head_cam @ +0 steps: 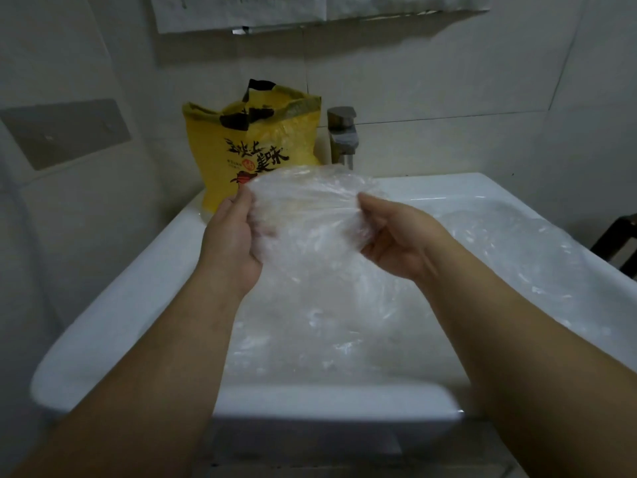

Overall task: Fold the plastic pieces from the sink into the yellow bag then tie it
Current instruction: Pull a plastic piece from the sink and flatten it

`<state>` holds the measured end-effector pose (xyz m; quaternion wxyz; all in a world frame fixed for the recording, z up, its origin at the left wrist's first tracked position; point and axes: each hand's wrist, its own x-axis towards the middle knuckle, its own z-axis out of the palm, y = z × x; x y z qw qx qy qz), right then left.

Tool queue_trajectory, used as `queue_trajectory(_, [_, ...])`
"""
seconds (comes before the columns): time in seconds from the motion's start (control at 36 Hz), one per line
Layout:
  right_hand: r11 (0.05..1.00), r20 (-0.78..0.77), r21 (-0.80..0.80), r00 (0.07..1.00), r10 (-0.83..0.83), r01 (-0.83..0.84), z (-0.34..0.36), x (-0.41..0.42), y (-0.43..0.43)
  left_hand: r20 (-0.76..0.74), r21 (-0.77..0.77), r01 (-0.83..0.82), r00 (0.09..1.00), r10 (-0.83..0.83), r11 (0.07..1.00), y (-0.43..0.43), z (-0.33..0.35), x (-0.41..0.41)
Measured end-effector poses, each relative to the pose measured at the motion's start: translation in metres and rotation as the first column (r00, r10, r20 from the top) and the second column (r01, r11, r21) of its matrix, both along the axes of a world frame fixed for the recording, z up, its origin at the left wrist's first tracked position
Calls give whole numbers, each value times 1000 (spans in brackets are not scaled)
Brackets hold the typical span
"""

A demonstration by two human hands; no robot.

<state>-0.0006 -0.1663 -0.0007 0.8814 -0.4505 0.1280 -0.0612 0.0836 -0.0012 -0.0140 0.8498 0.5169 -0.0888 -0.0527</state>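
Plastic piece (306, 215), clear, crumpled: held above sink (120, 294) by left hand (231, 236) and right hand (396, 243), fingers (374, 215) curled round its edges. Yellow bag (255, 150) upright at sink's back-left corner, mouth open.

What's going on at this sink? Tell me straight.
A person is holding a clear plastic piece above the sink, with the left hand and the right hand gripping its opposite edges. More clear plastic lies in the basin. The yellow bag stands upright at the sink's back left corner beside the faucet, its top open and not yet tied.
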Motion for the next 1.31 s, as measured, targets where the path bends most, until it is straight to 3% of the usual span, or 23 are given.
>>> queue_trajectory(0.08, [969, 27, 214, 991, -129, 120, 2, 2, -8, -7, 2, -45, 999, 45, 999, 0, -2, 4])
queue_trajectory(0.19, [987, 53, 105, 990, -129, 123, -2, 4, -6, -15, 18, 11, 1000, -11, 1000, 0, -5, 5])
queue_trajectory(0.36, [967, 29, 126, 973, -228, 222, 0, -1, -13, -129, -24, 176, 976, -178, 984, 8, -2, 4])
queue_trajectory(0.53, [958, 149, 170, 956, -255, 229, -2, -5, -22, 60, 45, 156, 985, -159, 987, 9, 1, 0])
queue_trajectory(0.64, [982, 137, -7, 973, -184, 187, 2, -7, -21, 151, 274, 30, 986, -73, 961, 12, -5, -1])
queue_trajectory(0.69, [965, 134, -202, 981, -142, 167, -1, -7, -20, 245, 392, -90, 970, -9, 915, 14, -9, 0])
queue_trajectory(0.75, [884, 83, -426, 981, -174, 193, -5, -6, -21, 327, 457, -190, 945, 34, 869, 15, -12, 1])
queue_trajectory(0.81, [745, 44, -635, 972, -232, 206, -8, -5, -21, 384, 505, -274, 921, 72, 819, 15, -13, 0])
queue_trajectory(0.86, [636, 27, -746, 964, -266, 196, -11, -4, -24, 393, 530, -309, 915, 94, 790, 16, -15, 0])
queue_trajectory(0.89, [627, 19, -755, 962, -271, 191, -12, -3, -26, 381, 541, -306, 920, 96, 783, 16, -15, 1])
queue_trajectory(0.94, [652, 10, -732, 960, -280, 198, -10, -4, -26, 298, 524, -232, 951, 79, 819, 17, -12, 3])
queue_trajectory(1.0, [697, 19, -684, 960, -278, 216, -8, -3, -27, 136, 371, -67, 991, 17, 926, 16, -5, 2])
queue_trajectory(1.06, [805, 28, -547, 966, -257, 230, -6, -2, -26, 30, 161, 86, 995, -92, 983, 15, -1, 4])
queue_trajectory(1.11, [900, 69, -381, 977, -201, 212, -4, -2, -24, 15, 64, 169, 985, -170, 984, 13, 1, 3])
queue_trajectory(1.17, [942, 139, -291, 981, -132, 168, -2, -4, -20, 24, 102, 131, 991, -134, 986, 10, 0, -1])
queue_trajectory(1.25, [930, 183, -306, 971, -154, 205, -3, -4, -16, 81, 312, -56, 996, 32, 948, 7, -5, -4])
queue_trajectory(1.31, [917, 187, -321, 965, -184, 237, -4, -3, -16, 105, 370, -109, 992, 76, 923, 7, -8, -3])
